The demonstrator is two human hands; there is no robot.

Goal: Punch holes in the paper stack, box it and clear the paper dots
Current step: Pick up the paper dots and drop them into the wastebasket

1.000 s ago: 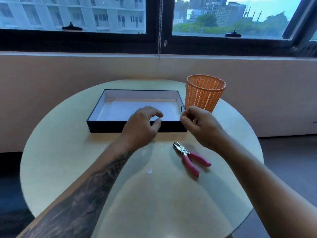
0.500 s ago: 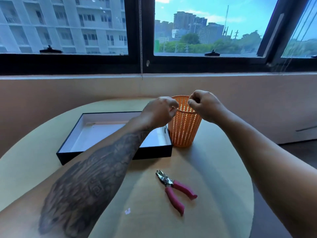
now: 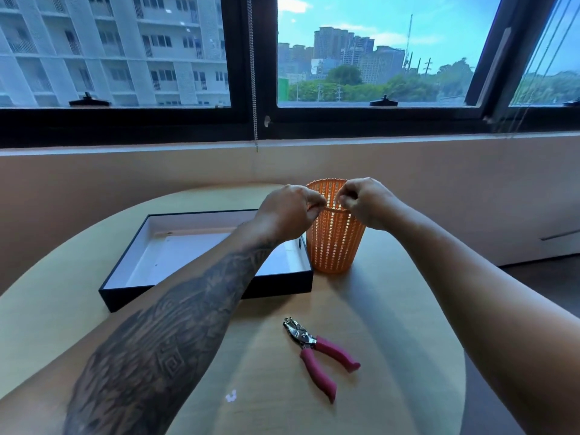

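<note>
My left hand (image 3: 288, 211) and my right hand (image 3: 364, 202) are held over the mouth of the orange mesh basket (image 3: 332, 249), both with fingertips pinched together. Anything between the fingers is too small to see. The black box (image 3: 125, 295) lies open to the left of the basket, with the white paper stack (image 3: 175, 259) lying flat inside it. My left forearm crosses over the box's right part. The pink-handled hole punch (image 3: 317, 353) lies on the table in front of the basket. A small white fleck (image 3: 230, 396) sits on the near tabletop.
The round wooden table (image 3: 401, 309) stands against a wall under a wide window (image 3: 251, 120). Its right edge drops to dark floor (image 3: 533, 293). A blind cord (image 3: 254, 73) hangs at the window's middle post.
Both hands rose from the box's front edge and moved to the basket's rim, staying pinched. The view tilted up and shifted. Box and punch did not move.
</note>
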